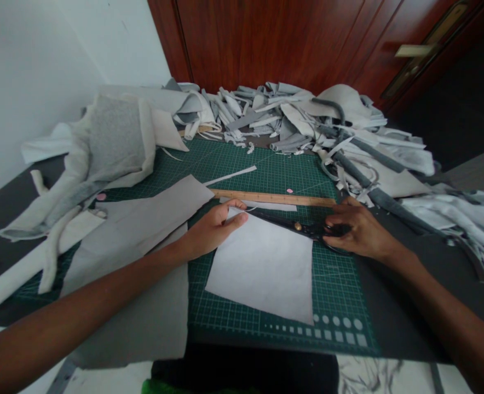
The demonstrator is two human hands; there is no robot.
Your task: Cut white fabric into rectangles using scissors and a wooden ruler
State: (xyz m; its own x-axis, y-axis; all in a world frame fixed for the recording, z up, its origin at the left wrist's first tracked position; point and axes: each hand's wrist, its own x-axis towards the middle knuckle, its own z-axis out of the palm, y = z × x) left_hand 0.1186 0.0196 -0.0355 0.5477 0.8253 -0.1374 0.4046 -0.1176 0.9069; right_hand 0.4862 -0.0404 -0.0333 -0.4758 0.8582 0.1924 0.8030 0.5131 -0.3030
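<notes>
My left hand (225,219) pinches the upper left corner of a pale grey, roughly square piece of fabric (262,262) between thumb and fingers. In my right hand (355,227) are black-handled scissors (297,225), my fingers through the loops. Their blades run along the fabric's top edge and point at my left fingertips. A thin curled sliver of material shows at the tips. Just beyond the blades lies a wooden ruler (275,197), with a narrow pale strip (275,206) along its near side. Beneath everything is a green gridded cutting mat (336,290).
Larger grey fabric pieces (143,306) lie to the left, partly under my forearm. Bulky folded fabric (114,131) sits at the far left. Scraps (262,109) are heaped along the back and right (390,169). A wooden door (266,44) stands behind the table.
</notes>
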